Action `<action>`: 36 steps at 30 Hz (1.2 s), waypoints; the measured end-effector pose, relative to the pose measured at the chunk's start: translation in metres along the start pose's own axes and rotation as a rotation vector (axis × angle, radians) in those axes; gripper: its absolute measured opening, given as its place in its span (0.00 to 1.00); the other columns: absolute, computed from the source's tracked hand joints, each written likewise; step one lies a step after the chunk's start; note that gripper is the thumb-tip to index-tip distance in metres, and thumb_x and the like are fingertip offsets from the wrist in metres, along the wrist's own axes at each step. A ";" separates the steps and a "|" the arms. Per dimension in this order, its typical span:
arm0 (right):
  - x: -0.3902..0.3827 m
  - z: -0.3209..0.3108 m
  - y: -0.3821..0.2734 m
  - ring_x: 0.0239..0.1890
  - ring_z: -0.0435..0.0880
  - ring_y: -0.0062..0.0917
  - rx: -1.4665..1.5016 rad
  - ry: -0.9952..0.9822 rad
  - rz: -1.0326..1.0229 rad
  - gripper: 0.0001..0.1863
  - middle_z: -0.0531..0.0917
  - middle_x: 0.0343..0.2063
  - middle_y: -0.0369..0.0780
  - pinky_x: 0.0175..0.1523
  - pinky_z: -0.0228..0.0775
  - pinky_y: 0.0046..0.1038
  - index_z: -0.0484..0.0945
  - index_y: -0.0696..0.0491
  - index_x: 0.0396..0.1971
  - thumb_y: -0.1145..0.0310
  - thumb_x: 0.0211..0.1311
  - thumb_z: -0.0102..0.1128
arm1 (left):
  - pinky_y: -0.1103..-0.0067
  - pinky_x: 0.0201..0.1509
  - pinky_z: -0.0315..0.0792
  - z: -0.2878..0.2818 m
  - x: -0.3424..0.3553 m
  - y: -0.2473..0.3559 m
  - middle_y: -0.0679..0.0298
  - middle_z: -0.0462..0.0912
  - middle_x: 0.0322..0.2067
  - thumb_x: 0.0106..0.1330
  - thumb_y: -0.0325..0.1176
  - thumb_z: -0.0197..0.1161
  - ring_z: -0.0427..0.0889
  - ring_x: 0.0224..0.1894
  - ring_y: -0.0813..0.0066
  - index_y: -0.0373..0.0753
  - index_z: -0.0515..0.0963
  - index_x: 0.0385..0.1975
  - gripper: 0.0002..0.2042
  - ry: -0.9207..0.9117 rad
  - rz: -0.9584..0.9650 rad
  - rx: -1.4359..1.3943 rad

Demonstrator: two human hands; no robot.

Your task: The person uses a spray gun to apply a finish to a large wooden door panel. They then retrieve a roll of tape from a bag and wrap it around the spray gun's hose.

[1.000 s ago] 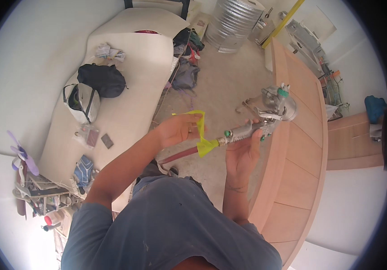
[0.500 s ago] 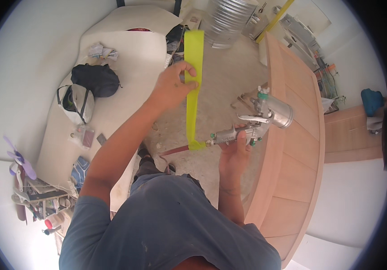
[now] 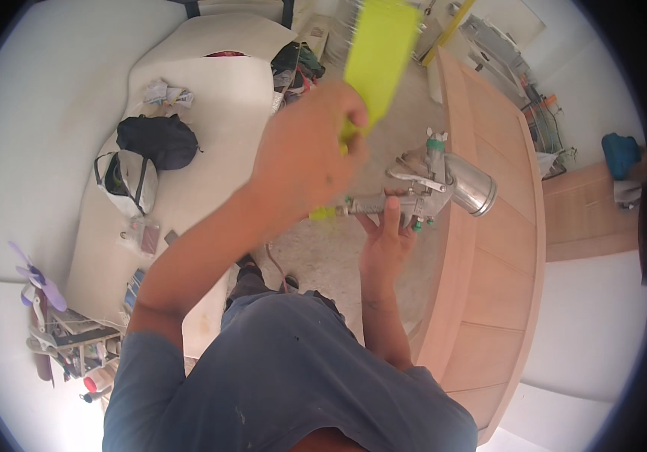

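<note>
My left hand (image 3: 305,154) is raised close to the camera and grips a long yellow-green strip (image 3: 378,56) that runs upward and also down to the handle of a metal spray gun (image 3: 421,197). My right hand (image 3: 385,245) holds the spray gun's handle from below. The gun has a shiny metal cup (image 3: 474,192) on its right side and hangs next to a wooden door panel (image 3: 489,248). A red hose (image 3: 274,264) trails down from the gun toward the floor.
A pale board (image 3: 188,173) at left carries a black bag (image 3: 156,139), a white bag (image 3: 129,181), crumpled rags and small items. Tools and a purple fan (image 3: 37,282) clutter the lower left. A metal drum and a yellow pole stand at the top.
My left hand has pulled the yellow-green strip upward, from a short loop at the gun's handle to a long stretch near the camera. The spray gun has stayed in my right hand.
</note>
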State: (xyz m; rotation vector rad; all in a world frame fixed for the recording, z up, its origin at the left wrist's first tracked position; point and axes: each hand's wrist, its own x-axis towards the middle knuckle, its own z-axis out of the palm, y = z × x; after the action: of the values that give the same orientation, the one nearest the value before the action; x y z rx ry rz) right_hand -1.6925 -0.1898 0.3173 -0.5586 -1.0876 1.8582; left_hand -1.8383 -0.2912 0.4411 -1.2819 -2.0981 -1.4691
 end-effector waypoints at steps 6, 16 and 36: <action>0.025 0.013 0.001 0.54 0.85 0.22 0.049 0.077 -0.053 0.19 0.83 0.56 0.39 0.48 0.91 0.33 0.75 0.51 0.62 0.65 0.77 0.65 | 0.75 0.37 0.79 -0.003 -0.092 0.038 0.63 0.85 0.48 0.55 0.32 0.70 0.84 0.42 0.70 0.45 0.83 0.36 0.09 -0.237 0.630 0.221; 0.075 0.020 -0.015 0.56 0.84 0.23 0.240 -0.034 -0.018 0.20 0.82 0.57 0.36 0.53 0.90 0.35 0.76 0.49 0.59 0.61 0.74 0.71 | 0.67 0.70 0.74 0.073 -0.202 -0.068 0.59 0.79 0.64 0.60 0.30 0.67 0.76 0.69 0.59 0.43 0.82 0.40 0.09 -0.307 0.725 0.105; 0.021 0.020 -0.027 0.49 0.89 0.25 0.190 0.067 0.064 0.12 0.85 0.50 0.38 0.45 0.93 0.35 0.78 0.53 0.53 0.67 0.75 0.67 | 0.79 0.54 0.76 0.100 -0.158 -0.040 0.63 0.89 0.48 0.78 0.31 0.66 0.83 0.49 0.80 0.35 0.87 0.51 0.10 0.029 -0.513 -0.694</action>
State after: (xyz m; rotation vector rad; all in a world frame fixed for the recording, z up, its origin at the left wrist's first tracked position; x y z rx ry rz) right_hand -1.7052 -0.1743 0.3518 -0.5456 -0.8471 1.9592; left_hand -1.7549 -0.2882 0.2691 -0.9040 -2.0597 -2.5783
